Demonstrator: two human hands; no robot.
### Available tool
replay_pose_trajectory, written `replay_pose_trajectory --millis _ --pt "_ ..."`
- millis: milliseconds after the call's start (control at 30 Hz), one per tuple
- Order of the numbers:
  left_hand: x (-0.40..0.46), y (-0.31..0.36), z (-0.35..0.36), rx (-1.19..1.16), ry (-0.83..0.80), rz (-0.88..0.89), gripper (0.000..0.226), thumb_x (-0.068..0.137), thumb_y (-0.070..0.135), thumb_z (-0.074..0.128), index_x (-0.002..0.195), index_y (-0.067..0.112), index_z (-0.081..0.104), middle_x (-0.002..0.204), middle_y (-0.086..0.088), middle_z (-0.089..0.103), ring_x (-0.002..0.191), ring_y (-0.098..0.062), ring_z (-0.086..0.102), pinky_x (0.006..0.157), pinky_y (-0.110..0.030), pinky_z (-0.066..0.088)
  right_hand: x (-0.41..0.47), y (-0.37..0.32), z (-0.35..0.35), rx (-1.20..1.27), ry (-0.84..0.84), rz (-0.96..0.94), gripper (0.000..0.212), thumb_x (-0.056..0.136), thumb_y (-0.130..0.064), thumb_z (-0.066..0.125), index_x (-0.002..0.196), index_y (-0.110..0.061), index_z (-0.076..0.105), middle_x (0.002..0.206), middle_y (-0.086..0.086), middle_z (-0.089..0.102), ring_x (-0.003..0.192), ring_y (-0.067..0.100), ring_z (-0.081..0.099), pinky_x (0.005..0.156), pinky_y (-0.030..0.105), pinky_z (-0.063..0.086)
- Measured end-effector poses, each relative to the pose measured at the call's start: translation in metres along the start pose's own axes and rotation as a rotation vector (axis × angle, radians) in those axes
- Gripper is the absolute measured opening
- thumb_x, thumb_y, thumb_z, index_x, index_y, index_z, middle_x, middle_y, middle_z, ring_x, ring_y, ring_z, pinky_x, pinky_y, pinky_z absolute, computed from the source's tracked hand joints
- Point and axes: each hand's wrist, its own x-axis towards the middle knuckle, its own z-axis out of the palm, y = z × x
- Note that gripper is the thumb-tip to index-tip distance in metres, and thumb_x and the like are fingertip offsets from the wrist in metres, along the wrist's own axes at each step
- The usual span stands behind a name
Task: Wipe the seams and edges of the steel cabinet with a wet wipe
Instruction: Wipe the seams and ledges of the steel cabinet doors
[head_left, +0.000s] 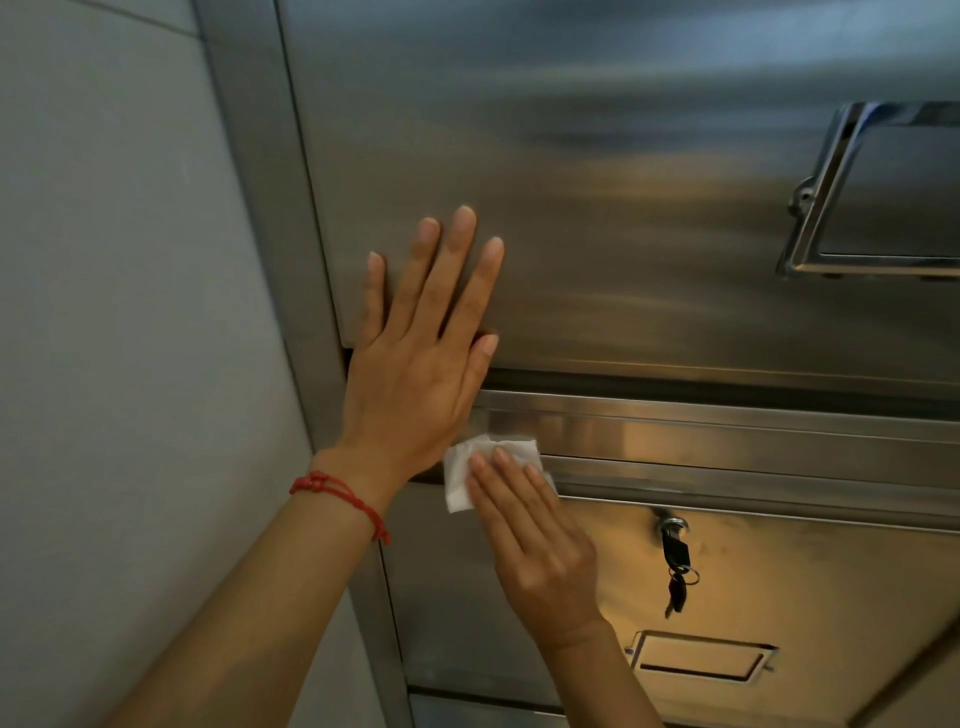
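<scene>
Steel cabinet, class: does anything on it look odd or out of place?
Only the keys: a bunch hangs from the lock of the lower panel, left in. Nothing looks damaged or spilled.

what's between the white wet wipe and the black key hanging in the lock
In the head view, the right hand pressing the white wet wipe, then bare steel drawer front up to the black key.

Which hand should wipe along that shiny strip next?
The right hand: its straight fingers already press the wet wipe on the strip. The left hand lies flat on the upper door.
</scene>
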Motion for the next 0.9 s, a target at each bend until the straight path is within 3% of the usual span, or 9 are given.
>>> replay_pose_trajectory --millis 167,367,500,700,900 --pt "0.000 0.002 0.000 -0.017 0.005 -0.012 0.056 0.098 0.027 0.032 0.147 0.010 0.011 0.153 -0.014 0.016 0.142 -0.026 0.005 0.114 -0.048 0.001 -0.010 0.001 -0.003 -0.028 0.037 0.119 0.026 0.099 -0.003 0.040 0.112 -0.003 0.063 0.121 0.013 0.060 0.116 0.024 0.056 0.094 0.042 0.049" --pt "0.000 0.004 0.000 -0.027 -0.002 -0.022 0.056 0.098 0.027 0.032 0.147 0.010 0.011 0.153 -0.015 0.015 0.142 -0.026 0.004 0.114 -0.047 -0.001 -0.010 0.007 -0.004 -0.017 0.004 0.068 0.026 0.094 -0.003 0.047 0.116 -0.004 0.061 0.126 0.010 0.056 0.120 0.022 0.052 0.100 0.040 0.045" --pt "0.000 0.006 0.001 -0.029 -0.005 -0.027 0.057 0.097 0.027 0.033 0.147 0.010 0.010 0.153 -0.014 0.015 0.142 -0.027 0.005 0.114 -0.048 0.000 -0.017 0.005 -0.005 -0.038 0.037 0.175 0.025 0.096 -0.002 0.044 0.115 -0.003 0.061 0.126 0.011 0.055 0.119 0.024 0.053 0.101 0.038 0.043" --pt "0.000 0.010 0.001 -0.039 0.000 -0.055 0.058 0.097 0.026 0.034 0.147 0.009 0.010 0.153 -0.015 0.013 0.141 -0.020 -0.004 0.114 -0.048 -0.002 -0.003 0.006 0.000 0.015 0.004 0.029 0.027 0.095 -0.002 0.044 0.114 -0.004 0.063 0.124 0.011 0.059 0.121 0.022 0.053 0.100 0.038 0.045" --pt "0.000 0.029 0.002 -0.078 -0.011 0.018 0.058 0.097 0.029 0.033 0.146 0.011 0.009 0.152 -0.012 0.011 0.141 -0.018 -0.004 0.114 -0.051 0.001 -0.009 0.018 -0.010 -0.006 0.000 0.033 0.029 0.100 -0.005 0.037 0.114 -0.004 0.062 0.124 0.010 0.059 0.120 0.022 0.053 0.100 0.039 0.045"
